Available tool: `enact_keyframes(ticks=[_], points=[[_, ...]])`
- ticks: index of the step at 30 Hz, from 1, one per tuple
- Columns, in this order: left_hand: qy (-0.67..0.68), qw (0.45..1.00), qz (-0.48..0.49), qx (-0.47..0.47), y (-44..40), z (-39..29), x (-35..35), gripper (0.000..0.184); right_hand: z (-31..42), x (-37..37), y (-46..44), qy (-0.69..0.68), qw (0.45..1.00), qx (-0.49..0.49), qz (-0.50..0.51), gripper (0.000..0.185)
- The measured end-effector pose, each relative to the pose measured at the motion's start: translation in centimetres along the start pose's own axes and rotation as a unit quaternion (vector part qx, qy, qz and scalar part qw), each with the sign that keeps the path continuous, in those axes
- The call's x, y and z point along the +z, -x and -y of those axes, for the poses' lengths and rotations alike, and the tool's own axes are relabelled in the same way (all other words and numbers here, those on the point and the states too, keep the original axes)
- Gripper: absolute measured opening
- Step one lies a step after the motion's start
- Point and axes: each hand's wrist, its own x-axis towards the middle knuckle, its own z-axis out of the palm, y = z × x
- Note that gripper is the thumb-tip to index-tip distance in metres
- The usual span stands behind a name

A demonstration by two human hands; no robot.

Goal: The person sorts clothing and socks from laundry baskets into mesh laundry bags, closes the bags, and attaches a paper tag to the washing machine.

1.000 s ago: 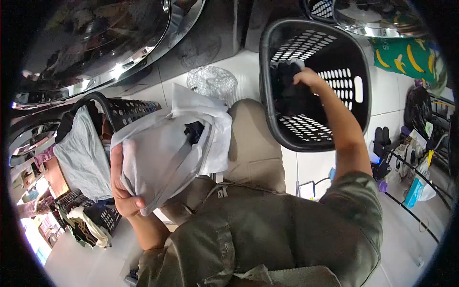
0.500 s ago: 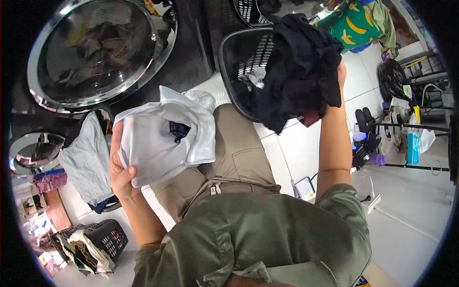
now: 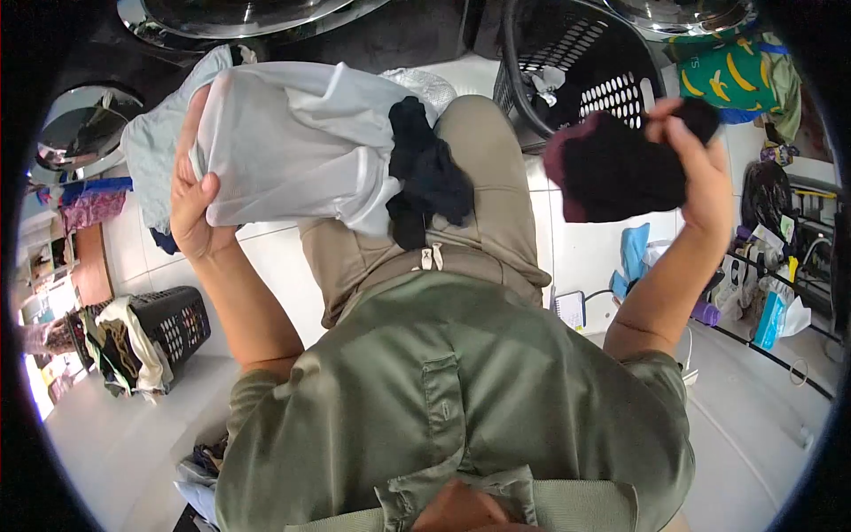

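My left hand (image 3: 199, 208) grips the side of a white, thin-fabric laundry bag (image 3: 284, 146), thumb in front and the other fingers behind or inside it. The bag spreads out over my left thigh. Against its right edge, on my lap, lies a crumpled black garment (image 3: 430, 168). Out to the right, my right hand (image 3: 700, 168) is closed around a bunched black cloth with a maroon end (image 3: 620, 168), slightly blurred. That cloth hangs in front of a black laundry basket (image 3: 523, 111), which has a small grey-white piece inside.
Front-loading washers (image 3: 266, 18) stand ahead. A grey garment (image 3: 164, 146) hangs at the left. Behind it is another black basket (image 3: 182, 328) with clothes. On the right are a green banana-print bag (image 3: 727, 75), a rack (image 3: 771, 350) and a notebook (image 3: 569, 310) on the floor.
The large black bundle has left my right hand, which now holds a smaller black and maroon cloth. A black garment now lies by the bag, whose opening no longer faces me. The view has shifted.
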Motion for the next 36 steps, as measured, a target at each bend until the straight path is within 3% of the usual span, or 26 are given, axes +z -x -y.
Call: enact_keyframes(ticks=[2,3,5,7,8,9,12,14,16,18,19,20,22,23,26,27,30,31,32,34,35,36], points=[[0.012,1.0,-0.001,-0.002,0.0,0.2,-0.1,0.085,1.3,0.6,1.3,-0.116,0.981,-0.133,-0.083,0.032],[0.025,1.0,0.008,-0.006,0.0,0.4,-0.1,0.085,1.5,0.4,1.5,-0.263,0.952,-0.148,0.057,0.041],[0.034,0.999,0.012,-0.014,-0.1,0.9,-0.1,0.085,2.0,3.8,1.8,-0.308,0.924,-0.219,0.066,0.052],[0.036,0.999,0.02,-0.012,-0.2,1.4,-0.1,0.084,2.8,7.4,1.5,-0.148,0.965,-0.216,-0.012,0.058],[0.032,0.999,0.016,-0.012,-0.2,1.3,0.0,0.084,2.7,9.3,0.8,0.058,0.974,-0.219,-0.026,0.059],[0.035,0.999,0.007,-0.019,-0.3,1.2,0.1,0.084,2.5,11.1,0.1,0.26,0.938,-0.224,-0.043,0.061],[0.037,0.999,-0.013,-0.015,-0.3,0.8,-0.3,0.082,-5.4,17.3,0.4,0.388,0.876,-0.22,0.186,0.063],[0.03,0.999,-0.018,-0.024,-0.3,0.7,-0.6,0.083,-13.6,19.4,1.0,0.514,0.793,-0.206,0.254,0.06],[0.026,0.999,-0.016,-0.019,-0.3,0.4,-0.7,0.083,-14.8,16.9,-1.1,0.437,0.822,-0.205,0.302,0.057],[0.02,0.999,-0.023,-0.018,0.1,0.1,-1.1,0.084,-11.9,12.9,-3.2,0.295,0.884,-0.241,0.27,0.039],[0.018,0.999,-0.022,-0.022,0.3,0.0,-1.2,0.084,-9.7,10.7,-2.8,0.148,0.946,-0.03,0.286,0.037],[0.015,1.0,-0.015,-0.018,-0.1,-0.1,-1.3,0.085,-8.1,8.9,-2.7,-0.006,0.945,0.176,0.275,0.035],[0.022,0.999,-0.01,-0.021,-0.2,0.2,-1.0,0.085,-9.2,6.3,-2.5,-0.144,0.971,0.082,0.172,0.042],[0.023,0.999,-0.01,-0.026,-0.3,0.3,-0.9,0.086,-10.0,5.9,-2.4,-0.244,0.961,0.088,0.093,0.047],[0.029,0.999,0.002,-0.027,-0.8,0.4,-0.4,0.086,-8.7,4.3,-1.7,-0.398,0.91,0.096,0.056,0.051],[0.016,0.999,-0.002,-0.034,-0.9,0.3,-0.2,0.086,-8.2,3.4,-2.1,-0.497,0.851,0.087,0.148,0.052],[-0.003,1.0,-0.006,-0.028,-1.1,-0.1,-0.4,0.087,-6.6,3.0,-2.3,-0.509,0.849,0.064,0.123,0.05],[-0.003,1.0,-0.007,-0.026,-0.9,-0.4,-0.5,0.087,-6.1,3.4,-2.3,-0.457,0.887,0.051,0.049,0.049],[-0.013,1.0,-0.024,-0.006,-0.7,-0.7,-0.6,0.088,-6.1,3.2,-2.6,-0.457,0.887,0.049,0.052,0.049],[-0.024,0.999,-0.044,0.014,-0.2,-1.1,-1.1,0.089,-5.9,2.9,-3.1,-0.321,0.937,-0.072,0.12,0.062],[-0.027,0.998,-0.051,0.037,0.1,-1.2,-1.6,0.091,-5.8,2.9,-2.8,-0.339,0.931,-0.101,0.095,0.072],[-0.029,0.996,-0.058,0.058,0.4,-1.3,-2.0,0.092,-6.1,1.7,-2.5,-0.362,0.914,-0.143,0.111,0.068]])
